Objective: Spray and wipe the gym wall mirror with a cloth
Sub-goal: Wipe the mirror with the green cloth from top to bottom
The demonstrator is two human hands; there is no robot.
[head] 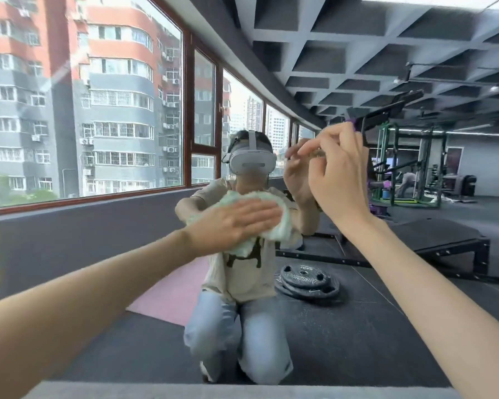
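Note:
The wall mirror fills almost the whole view, and I see my own kneeling reflection in it. My left hand lies flat with straight fingers on a crumpled pale green-white cloth and presses it against the glass at chest height of the reflection. Up and to the right of the cloth, my right hand touches the glass with bent fingertips and holds nothing that I can make out. Its reflection meets it just to the left. No spray bottle is in view.
A grey ledge runs along the mirror's foot. The glass reflects the gym behind me: a pink mat, stacked weight plates, a black low bench, a rack at the far right, and large windows on the left.

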